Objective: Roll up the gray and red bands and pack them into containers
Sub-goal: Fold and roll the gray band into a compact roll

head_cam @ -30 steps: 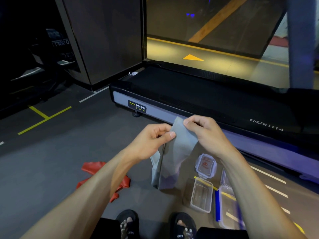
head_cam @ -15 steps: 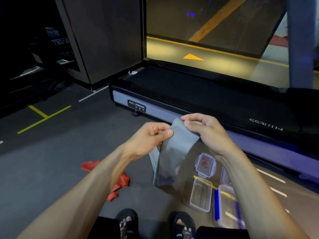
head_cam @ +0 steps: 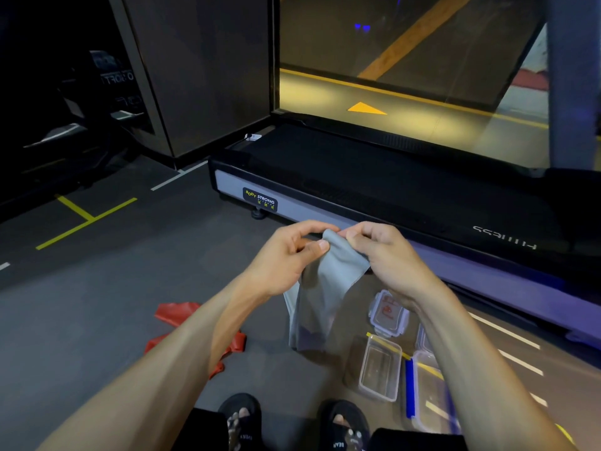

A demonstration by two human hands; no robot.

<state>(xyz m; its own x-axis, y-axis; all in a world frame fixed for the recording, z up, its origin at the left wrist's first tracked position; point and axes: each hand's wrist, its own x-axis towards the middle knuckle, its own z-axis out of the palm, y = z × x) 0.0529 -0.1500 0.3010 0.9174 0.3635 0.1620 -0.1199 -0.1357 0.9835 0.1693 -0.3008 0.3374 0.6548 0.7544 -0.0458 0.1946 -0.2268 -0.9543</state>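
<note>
Head view: your left hand (head_cam: 286, 258) and right hand (head_cam: 387, 258) are both raised in front of you, above the floor (head_cam: 81, 304), each pinching the top edge of the gray band (head_cam: 322, 288) between thumb and fingertips. The two hands are almost touching at that top edge, which is bunched into a small fold between them. The rest of the band hangs straight down in a loose doubled strip; whether its lower end touches the floor, you cannot tell from this angle. The red band (head_cam: 182, 323) lies crumpled on the floor to your left, partly hidden behind your left forearm, well apart from the gray one. To your right, on the floor, a small clear container (head_cam: 379, 369) sits open, with a clear lid (head_cam: 388, 314) (red print on it, clips at the edges) lying just beyond it. A larger clear container (head_cam: 422, 395) with a blue clip along one side sits beside the small one, partly covered by your right forearm. A treadmill (head_cam: 374, 183) runs across the view ahead. Your sandalled feet (head_cam: 240, 421) show at the bottom edge.
</note>
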